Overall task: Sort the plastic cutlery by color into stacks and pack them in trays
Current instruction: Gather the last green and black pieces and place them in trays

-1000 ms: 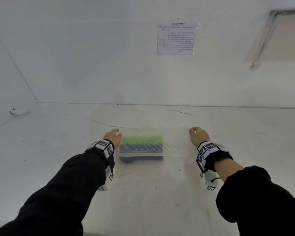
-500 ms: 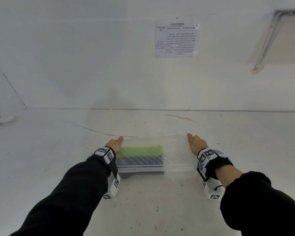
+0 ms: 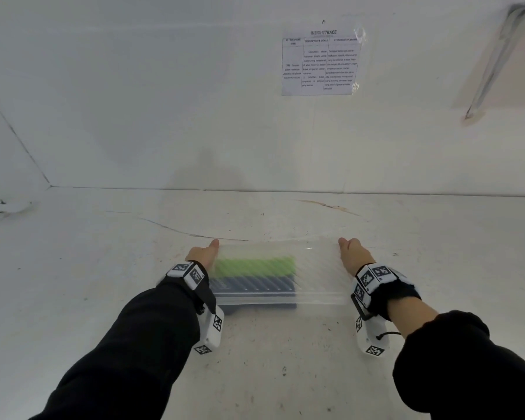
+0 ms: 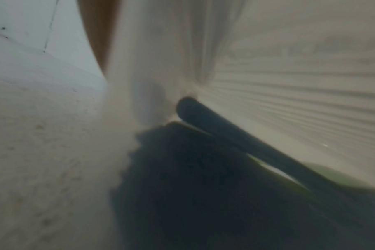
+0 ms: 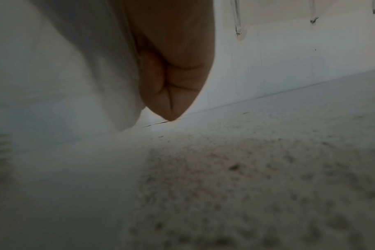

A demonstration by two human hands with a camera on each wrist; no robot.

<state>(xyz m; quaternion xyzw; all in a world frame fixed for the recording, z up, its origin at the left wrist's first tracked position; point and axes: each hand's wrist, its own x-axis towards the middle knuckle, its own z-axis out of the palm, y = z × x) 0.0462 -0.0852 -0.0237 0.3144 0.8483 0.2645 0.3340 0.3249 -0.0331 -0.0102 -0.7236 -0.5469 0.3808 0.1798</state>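
Note:
A clear ribbed plastic lid (image 3: 315,268) hovers over a dark tray (image 3: 255,309) on the white table. Through the lid I see a green cutlery stack (image 3: 255,266) at the back and a dark blue stack (image 3: 255,284) in front of it. My left hand (image 3: 205,253) grips the lid's left end and my right hand (image 3: 350,253) grips its right end, thumbs pointing forward. The left wrist view shows a dark blue piece (image 4: 225,128) under the lid (image 4: 289,76). In the right wrist view, curled fingers (image 5: 173,67) sit beside the lid (image 5: 75,67).
A white wall rises behind the table, with a printed sheet (image 3: 322,63) taped to it. A corner wall stands at the left, with a small white scrap (image 3: 9,206) at its foot. The tabletop (image 3: 285,359) is speckled and scratched.
Both thumbs have stretched forward along the lid's short ends. The lid stays over the two stacks, between the hands.

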